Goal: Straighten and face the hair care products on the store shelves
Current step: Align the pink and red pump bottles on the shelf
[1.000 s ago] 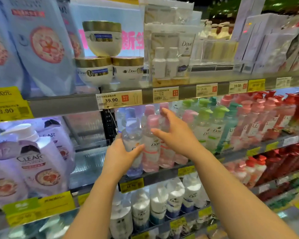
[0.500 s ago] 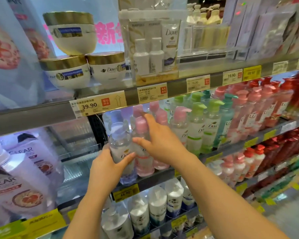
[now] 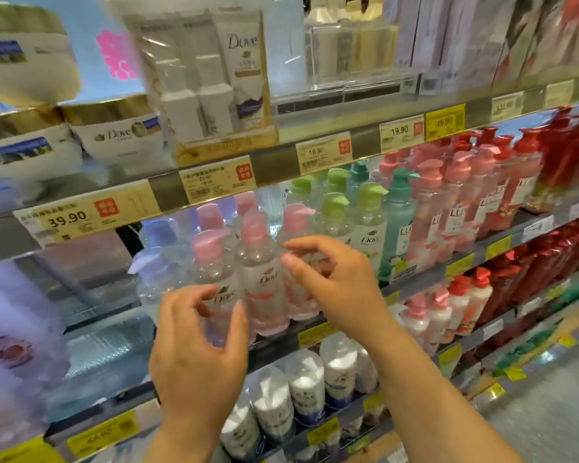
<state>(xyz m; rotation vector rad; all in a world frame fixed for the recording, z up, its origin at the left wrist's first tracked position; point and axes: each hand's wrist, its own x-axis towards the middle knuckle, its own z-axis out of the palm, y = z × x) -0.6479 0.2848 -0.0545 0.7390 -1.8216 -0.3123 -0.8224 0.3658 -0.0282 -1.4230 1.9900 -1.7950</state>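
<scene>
Clear Dove bottles with pump caps stand on the middle shelf (image 3: 274, 349). A blue-capped bottle (image 3: 157, 262) is at the left end, and pink-capped bottles (image 3: 261, 272) stand beside it. My left hand (image 3: 198, 349) hovers in front of the leftmost pink-capped bottle (image 3: 211, 272), fingers and thumb spread in a loose curve, holding nothing. My right hand (image 3: 338, 289) floats before the pink-capped bottle further right (image 3: 295, 225), fingers loosely curled with nothing between them. The view is motion-blurred.
Green-capped Dove bottles (image 3: 368, 228) and pink and red Lux bottles (image 3: 528, 175) fill the shelf to the right. Dove jars (image 3: 117, 135) and a boxed set (image 3: 214, 95) sit on the shelf above. White bottles (image 3: 305, 379) stand below, refill pouches (image 3: 10, 345) at far left.
My left hand let go of the blue-capped bottle and shifted right to the pink-capped one. My right hand came off the pink bottles and pulled back slightly. The view moved right.
</scene>
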